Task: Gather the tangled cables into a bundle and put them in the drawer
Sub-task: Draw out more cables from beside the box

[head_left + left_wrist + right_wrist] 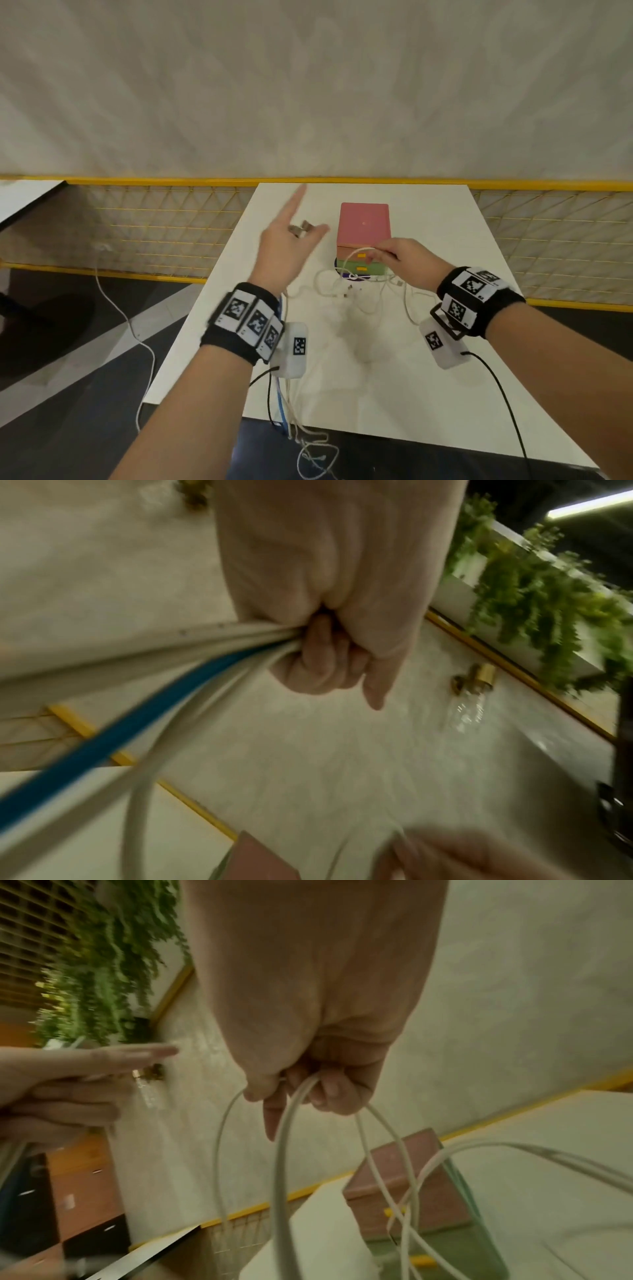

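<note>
Head view: my left hand (289, 245), raised at 10 o'clock, forefinger extended, other fingers curled round white and blue cables (143, 696). My right hand (402, 255) pinches a white cable loop (356, 255) before the closed drawer box (363, 226).

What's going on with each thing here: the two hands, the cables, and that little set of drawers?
left hand: raised, curled fingers gripping cables, index finger straight.
right hand: pinching white cable loops above the drawers.
white cables: still tangled, partly on the table, partly hanging off its near edge.
blue cable: held in the left hand.
drawer unit: both drawers look closed.
</note>
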`<state>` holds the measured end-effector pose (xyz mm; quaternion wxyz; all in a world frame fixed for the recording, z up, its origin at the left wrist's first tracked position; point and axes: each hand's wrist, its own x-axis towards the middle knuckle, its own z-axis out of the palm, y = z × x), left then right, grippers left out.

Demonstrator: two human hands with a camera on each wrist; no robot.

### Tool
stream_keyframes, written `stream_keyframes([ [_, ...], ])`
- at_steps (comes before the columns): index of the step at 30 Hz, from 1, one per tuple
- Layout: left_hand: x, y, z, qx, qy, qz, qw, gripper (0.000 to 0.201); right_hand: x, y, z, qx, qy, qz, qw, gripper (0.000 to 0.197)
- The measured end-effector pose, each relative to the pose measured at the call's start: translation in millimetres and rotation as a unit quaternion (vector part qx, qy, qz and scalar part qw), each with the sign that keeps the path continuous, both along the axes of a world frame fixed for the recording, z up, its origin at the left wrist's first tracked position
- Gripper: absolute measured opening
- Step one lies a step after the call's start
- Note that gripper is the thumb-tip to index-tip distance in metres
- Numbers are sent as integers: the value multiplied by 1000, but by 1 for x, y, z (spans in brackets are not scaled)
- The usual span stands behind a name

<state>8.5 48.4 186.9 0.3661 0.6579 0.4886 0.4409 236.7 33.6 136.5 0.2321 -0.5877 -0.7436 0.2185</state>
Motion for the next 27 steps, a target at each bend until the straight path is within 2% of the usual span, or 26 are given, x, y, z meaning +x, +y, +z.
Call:
stream_keyframes([
  [2, 19, -9, -6, -2, 58, -62, 996, 54, -10, -1, 9, 25, 11, 33, 999, 27],
  [5, 32, -15, -13, -18, 150, -95, 984, 16, -20, -6, 24, 81, 22, 66, 994, 26],
  [7, 31, -15, -14, -13, 144, -92, 985, 29, -17, -8, 26, 99, 8, 70, 993, 24],
  [10, 16, -12, -3, 27, 60, 29, 997, 35, 4, -9, 9, 46, -18, 33, 998, 25],
  [12, 0, -3, 3, 29, -13, 116, 993, 35, 23, -10, -8, -3, -53, -7, 999, 26],
  [14, -13, 2, 5, 6, -14, 153, 988, 36, 31, -13, -16, -26, -72, -30, 997, 31],
  [16, -17, 3, 3, -4, 5, 164, 986, 28, 28, -11, -13, -18, -57, -51, 997, 27],
  [17, -16, -1, 3, 0, 2, 160, 987, 30, 24, -7, -10, -7, -35, -61, 997, 25],
  [20, -6, -14, -4, 40, 7, 114, 993, 66, 12, 9, 6, 13, 40, -99, 994, 26],
  [22, 3, -21, -8, 88, 26, 61, 994, 76, 4, 18, 18, 52, 23, -94, 994, 27],
  [25, 16, -25, -12, 134, 79, -22, 988, 70, -13, 22, 35, 82, -2, -19, 996, 25],
  [27, 22, -18, -13, 109, 122, -47, 985, 55, -24, 23, 40, 103, -61, 55, 991, 23],
])
